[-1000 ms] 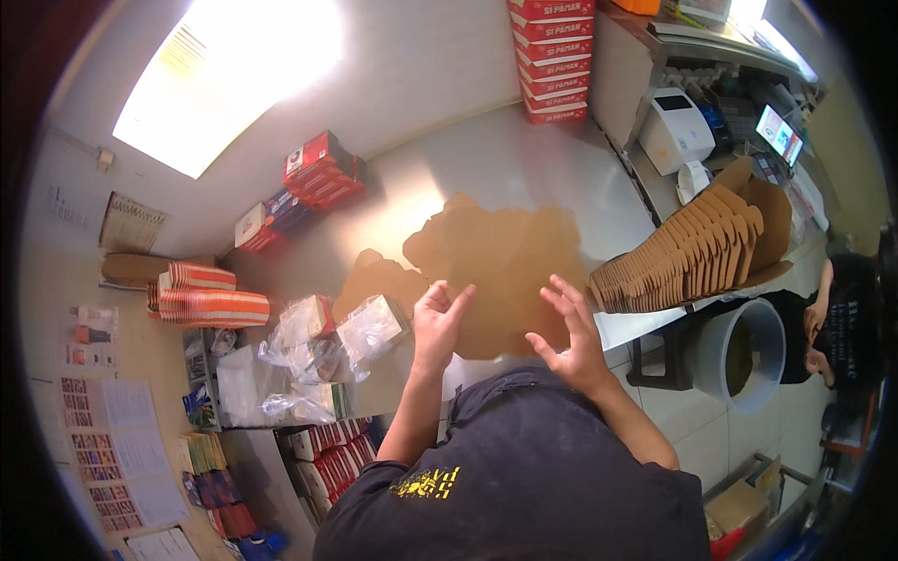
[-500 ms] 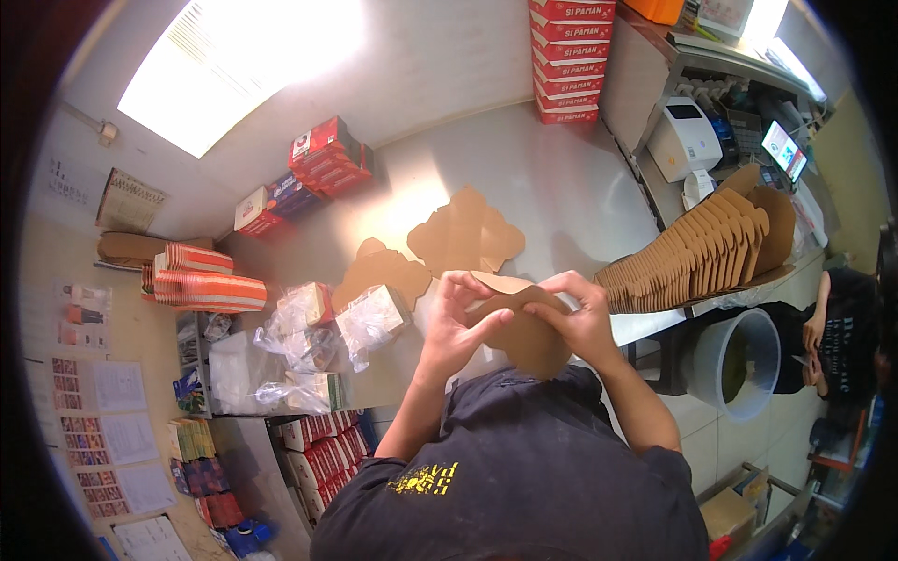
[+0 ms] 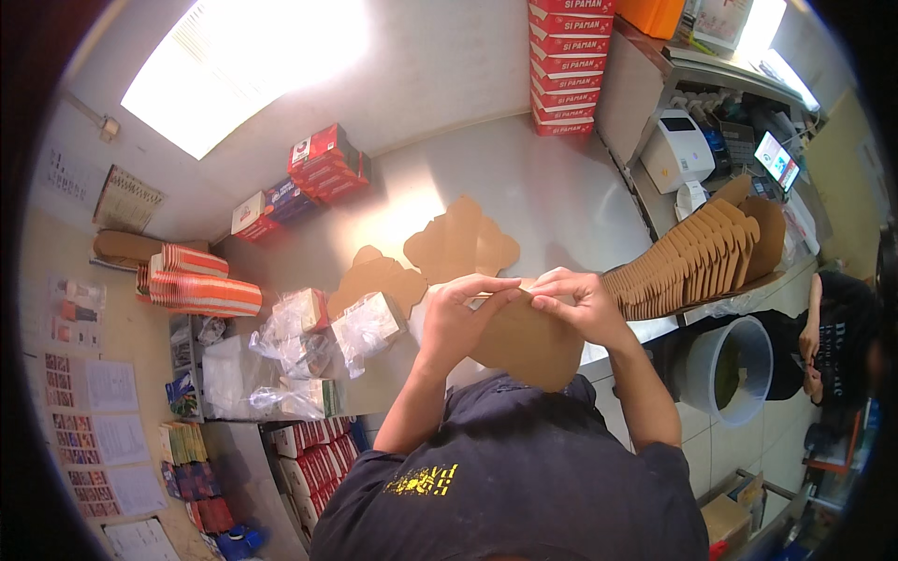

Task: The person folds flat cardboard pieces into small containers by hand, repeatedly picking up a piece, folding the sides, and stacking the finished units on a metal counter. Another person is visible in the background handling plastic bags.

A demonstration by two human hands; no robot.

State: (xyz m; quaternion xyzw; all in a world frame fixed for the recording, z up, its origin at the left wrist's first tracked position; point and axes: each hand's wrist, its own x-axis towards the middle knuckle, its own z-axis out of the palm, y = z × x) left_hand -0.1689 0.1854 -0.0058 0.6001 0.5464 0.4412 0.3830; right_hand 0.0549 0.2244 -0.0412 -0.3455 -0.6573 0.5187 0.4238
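The left hand (image 3: 460, 318) pinches the upper edge of a thin brown cardboard sheet with a rounded lower end (image 3: 528, 348) between thumb and fingers, and the right hand (image 3: 582, 307) grips the same edge just beside it, the fingertips of both nearly meeting. The sheet hangs below and between the hands, its lower end close to the black cloth T-shirt (image 3: 505, 449); whether they touch cannot be told. The likeliest trouble is a crooked or torn crease, should one hand press harder than the other, since the hold is confined to a short stretch of edge and the rest is unsupported. Leaning forward could bend the lower end against the shirt. Beyond the left hand, two flat brown scalloped cardboard pieces, one farther off (image 3: 461, 241) and one to its left (image 3: 376, 285), lie loose on the shiny grey metal table (image 3: 561, 178), so a sweeping forearm might push them askew. Just beyond and right of the right hand, the long fanned stack of brown cardboard pieces (image 3: 692, 257) could slump if that elbow or wrist swings outward, because its pieces lean on one another.
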